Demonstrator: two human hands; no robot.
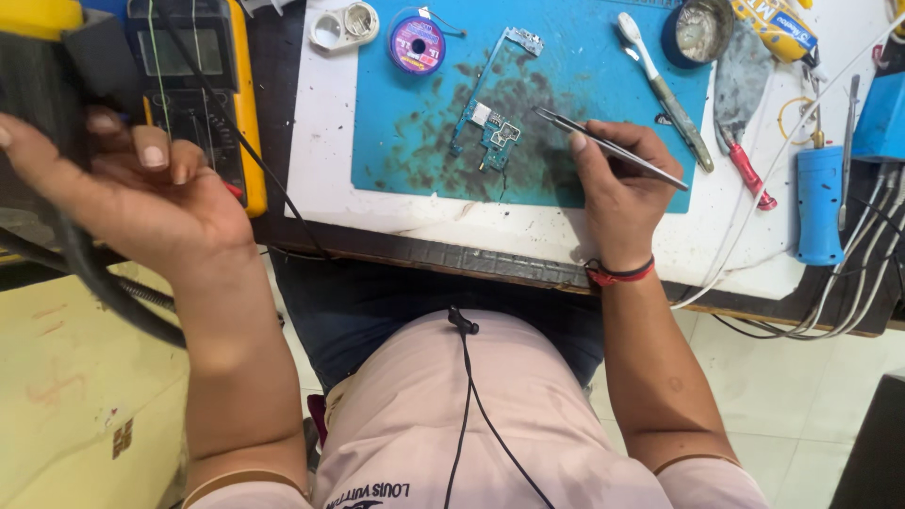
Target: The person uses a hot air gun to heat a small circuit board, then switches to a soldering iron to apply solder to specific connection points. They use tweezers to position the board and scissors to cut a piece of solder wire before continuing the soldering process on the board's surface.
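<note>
1. A small blue-green circuit board lies near the middle of a blue work mat, which is stained with dark smudges and rests on a white tabletop.
2. The right hand rests on the lower right part of the mat and pinches a pair of metal tweezers between thumb and fingers; the tweezer tips point left and hover just beside the board's right edge, not clearly touching it.
3. The left hand is well apart from the board, off the left side of the table, with fingers curled around a thick black hose or cable that runs down and away below it; how tightly it is closed cannot be told.
4. Behind that hand sits a yellow-cased multimeter with thin black leads crossing it.
5. At the mat's top edge lie a spool of braid, a white lidded pot and a round tin.
6. To the right of the hand lie a toothbrush, a red-handled screwdriver and a blue soldering iron holder, with white cables trailing over the table edge.
7. Nothing lies between the tweezers and the board.
</note>
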